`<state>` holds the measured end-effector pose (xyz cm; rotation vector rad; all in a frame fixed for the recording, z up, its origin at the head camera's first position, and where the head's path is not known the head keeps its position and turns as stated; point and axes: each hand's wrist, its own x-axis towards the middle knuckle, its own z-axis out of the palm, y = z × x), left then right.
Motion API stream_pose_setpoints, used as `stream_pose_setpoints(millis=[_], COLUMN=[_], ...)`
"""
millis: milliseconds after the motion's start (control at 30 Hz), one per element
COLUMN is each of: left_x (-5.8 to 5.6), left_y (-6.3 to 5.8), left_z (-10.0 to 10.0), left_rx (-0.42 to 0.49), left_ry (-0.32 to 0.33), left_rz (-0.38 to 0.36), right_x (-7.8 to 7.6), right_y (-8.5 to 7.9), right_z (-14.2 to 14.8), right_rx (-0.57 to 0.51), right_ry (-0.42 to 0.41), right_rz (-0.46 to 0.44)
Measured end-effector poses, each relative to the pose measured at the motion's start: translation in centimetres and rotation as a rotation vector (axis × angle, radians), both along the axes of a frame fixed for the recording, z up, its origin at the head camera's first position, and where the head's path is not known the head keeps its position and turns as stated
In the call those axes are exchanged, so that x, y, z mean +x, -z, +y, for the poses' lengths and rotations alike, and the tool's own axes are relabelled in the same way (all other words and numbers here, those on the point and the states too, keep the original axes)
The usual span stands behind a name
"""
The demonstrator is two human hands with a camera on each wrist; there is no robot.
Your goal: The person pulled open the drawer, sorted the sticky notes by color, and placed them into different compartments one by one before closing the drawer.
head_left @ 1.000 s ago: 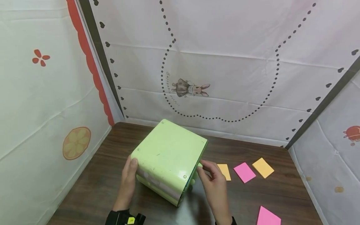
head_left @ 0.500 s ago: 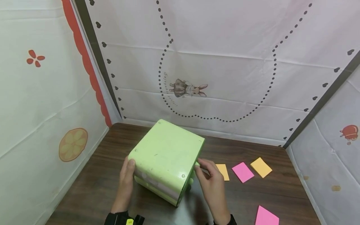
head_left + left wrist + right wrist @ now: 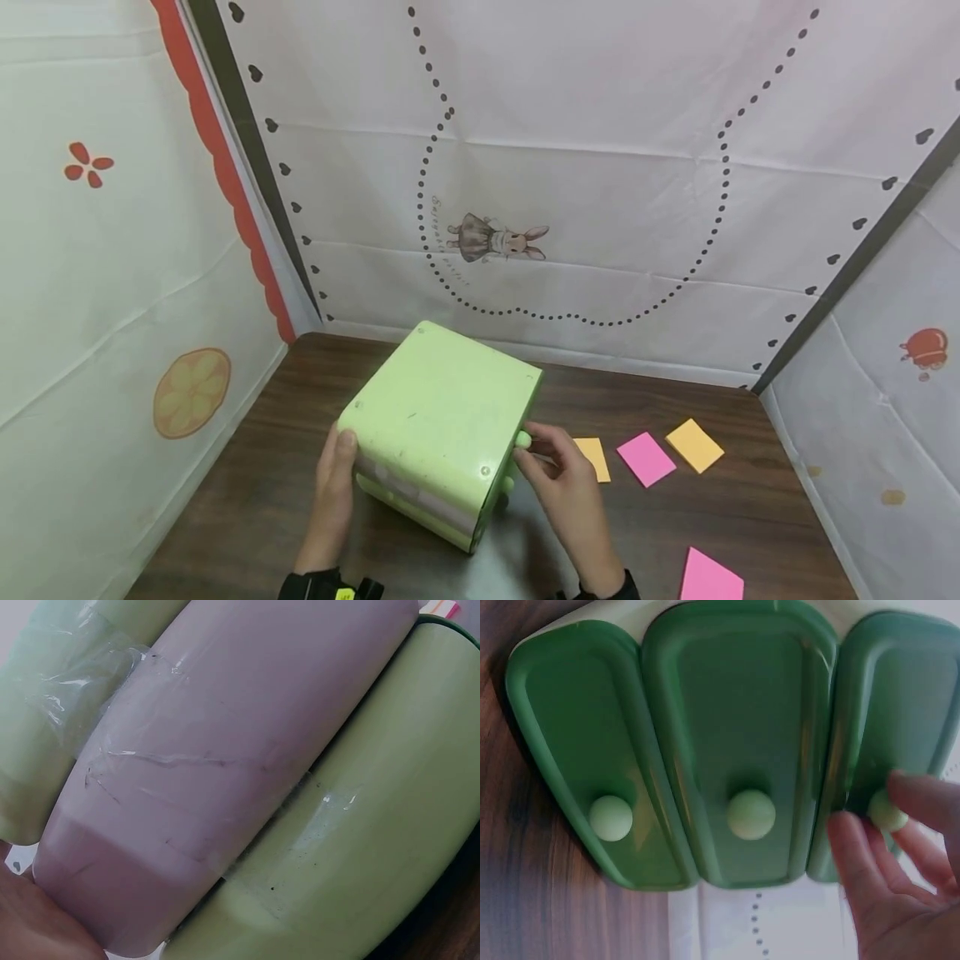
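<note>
A light green drawer box (image 3: 442, 417) stands at an angle on the table. Its dark green front holds three drawers, each with a pale round knob; the middle drawer (image 3: 742, 712) shows between the other two. My left hand (image 3: 332, 492) holds the box's back left edge, thumb near the top corner, other fingers mostly hidden. At the front, my right hand (image 3: 566, 492) has its curled fingers around the top drawer's knob (image 3: 887, 811), which shows between them. The left wrist view shows the mauve back panel (image 3: 210, 750) with clear tape across it.
To the right lie yellow sticky notes (image 3: 694, 445) and pink sticky notes (image 3: 646, 459), with another pink pad (image 3: 711, 577) nearer the front. Printed white cloth walls (image 3: 600, 208) enclose the brown wooden table (image 3: 660, 525) at the back and both sides.
The dark strip along the box's front edge has narrowed, and the right hand has moved slightly inward with it. More of the knob now shows between its fingers. The left hand keeps its hold.
</note>
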<state>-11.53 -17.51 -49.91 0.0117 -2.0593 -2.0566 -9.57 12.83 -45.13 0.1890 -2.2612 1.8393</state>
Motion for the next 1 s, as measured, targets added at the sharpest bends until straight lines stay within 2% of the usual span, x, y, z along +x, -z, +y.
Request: stream_pose_setpoints(millis=[167, 267, 367, 500, 600, 800, 1000], left_x=[0.1, 0.0, 0.1, 0.2, 0.3, 0.2, 0.2], left_y=[0.1, 0.1, 0.1, 0.2, 0.3, 0.5, 0.4], left_z=[-0.2, -0.2, -0.2, -0.3, -0.3, -0.5, -0.5], left_rx=[0.012, 0.009, 0.005, 0.013, 0.022, 0.028, 0.017], left_ry=[0.002, 0.005, -0.001, 0.000, 0.014, 0.020, -0.004], left_rz=[-0.017, -0.025, -0.024, -0.019, -0.022, -0.020, -0.036], right_x=[-0.1, -0.2, -0.2, -0.4, -0.4, -0.5, -0.6], right_y=[0.4, 1.0, 1.9, 3.3, 4.0, 4.7, 5.0], right_z=[1.0, 1.4, 1.3, 0.4, -0.3, -0.8, -1.1], right_rx=[0.003, 0.050, 0.066, 0.014, -0.031, -0.046, -0.053], right_ry=[-0.006, 0.013, -0.018, -0.091, -0.083, 0.006, 0.021], right_rz=[-0.007, -0.037, -0.082, -0.139, -0.154, -0.103, -0.062])
